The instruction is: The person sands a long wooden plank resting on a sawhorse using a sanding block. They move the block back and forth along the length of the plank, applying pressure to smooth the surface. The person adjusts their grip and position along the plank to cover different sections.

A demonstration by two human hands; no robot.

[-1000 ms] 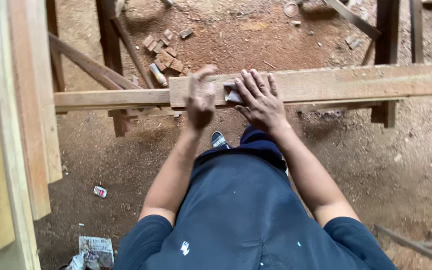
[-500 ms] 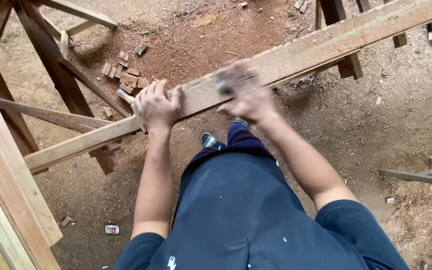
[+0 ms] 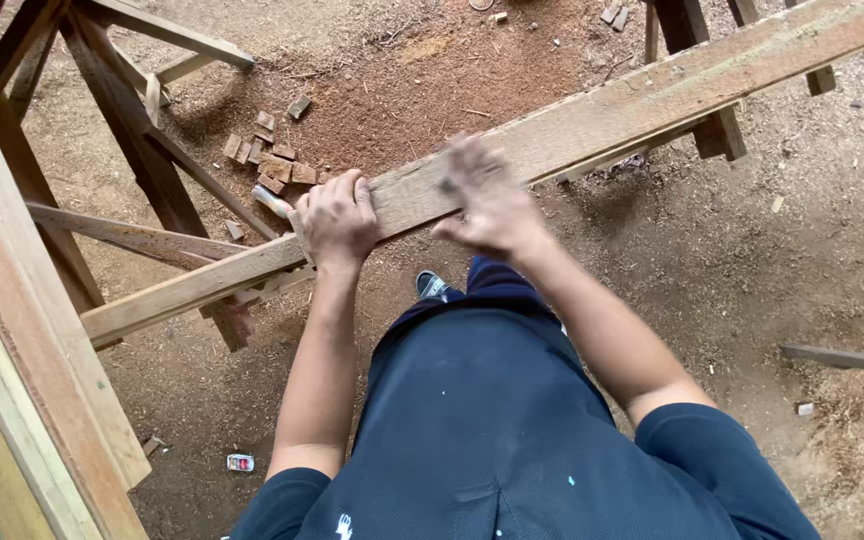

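A long rough wooden plank (image 3: 652, 100) runs diagonally from the upper right down toward the middle. My left hand (image 3: 337, 220) is clamped over its near end, fingers curled on the top face and edge. Blurred with motion, my right hand (image 3: 487, 200) lies flat on the plank's top just right of the left hand. A small dark thing shows by its fingers, too smeared to identify. The plank rests on a thinner wooden rail (image 3: 172, 290) that continues down to the left. My dark blue shirt and one shoe (image 3: 434, 286) show below.
Dirt floor covered in sawdust. Small wood offcuts (image 3: 267, 160) lie beyond the plank. Slanted timber legs (image 3: 132, 130) stand at the upper left, and a wide board (image 3: 32, 370) runs along the left edge. More timber posts (image 3: 717, 130) stand at the upper right.
The view has tilted, so the plank now runs diagonally. My right hand has been sliding back and forth along the plank. My left hand has kept its grip on the near end.
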